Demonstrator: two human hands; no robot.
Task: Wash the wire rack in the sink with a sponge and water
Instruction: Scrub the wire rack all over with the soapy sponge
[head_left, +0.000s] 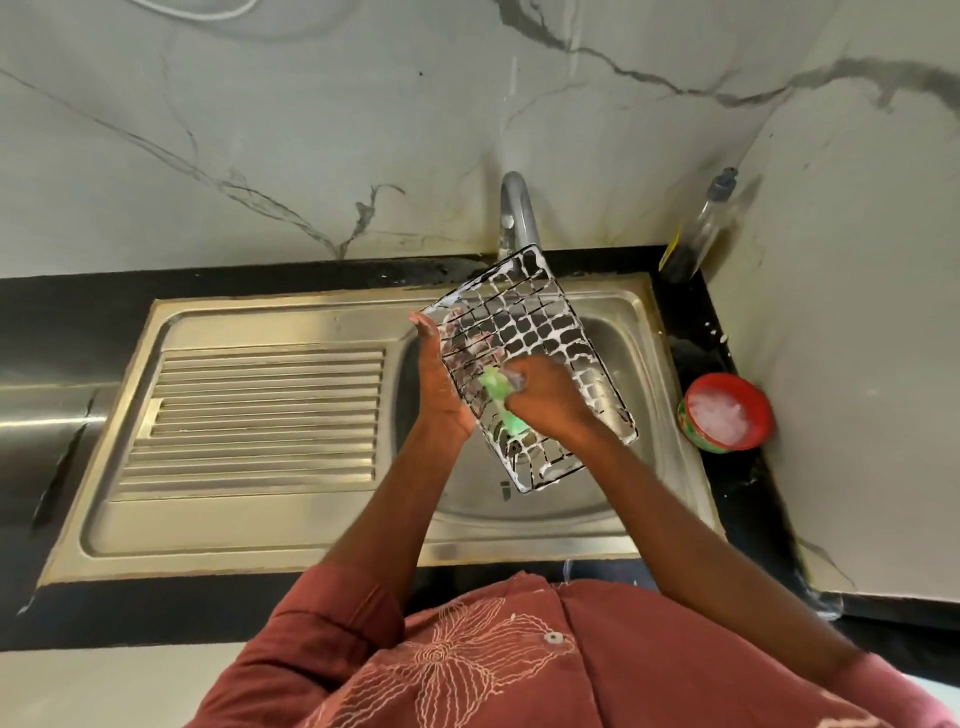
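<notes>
At frame centre, above the sink (644, 332), the left hand (441, 384) grips the soapy wire rack (540, 332); the right hand (550, 400) grips a green sponge (501, 397) against it.

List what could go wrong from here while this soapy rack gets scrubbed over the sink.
The left hand steadies the foam-coated wire rack only along one edge, so it may slip into the sink. Hard strokes with the green sponge in the right hand might fling suds toward the red tub.

No readable text anywhere; label on the bottle (698, 236) and print on the red tub (726, 413) too blurred to read.
</notes>
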